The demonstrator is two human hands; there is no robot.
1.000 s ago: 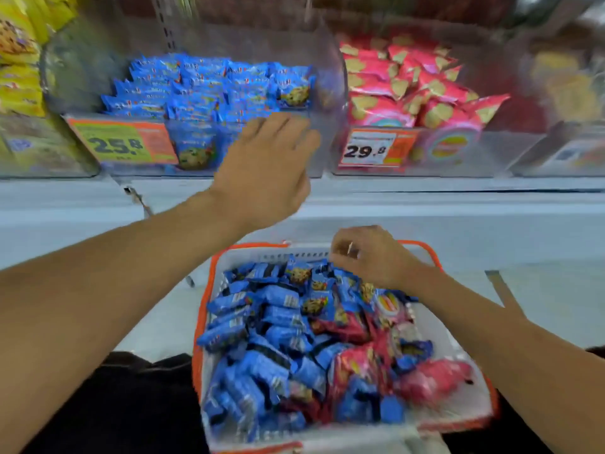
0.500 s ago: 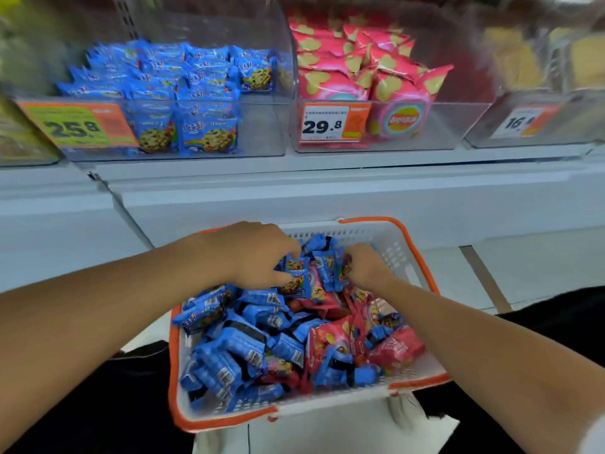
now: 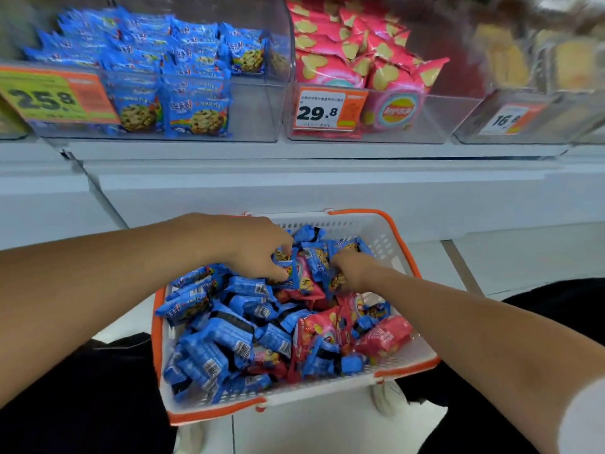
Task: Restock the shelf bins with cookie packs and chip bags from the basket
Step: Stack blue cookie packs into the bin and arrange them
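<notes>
A white basket with an orange rim (image 3: 406,257) sits on the floor, filled with several blue cookie packs (image 3: 229,332) and red chip bags (image 3: 383,337). My left hand (image 3: 252,247) reaches into the far end of the pile, fingers curled around a blue cookie pack (image 3: 286,268). My right hand (image 3: 352,268) is beside it, fingers curled on another blue cookie pack (image 3: 319,257). Above, a clear bin of blue cookie packs (image 3: 255,103) carries a 25.8 tag, and a clear bin of pink chip bags (image 3: 435,116) carries a 29.8 tag.
A third clear bin (image 3: 474,126) with a 16.8 tag stands at the right, holding blurred yellow goods. A white shelf ledge (image 3: 294,181) runs between bins and basket. My dark-clothed knees (image 3: 82,388) flank the basket on the tiled floor.
My left hand came down from the cookie bin into the basket and closed on a pack. My right hand stayed in the basket's far end. The view tilted down and closer.
</notes>
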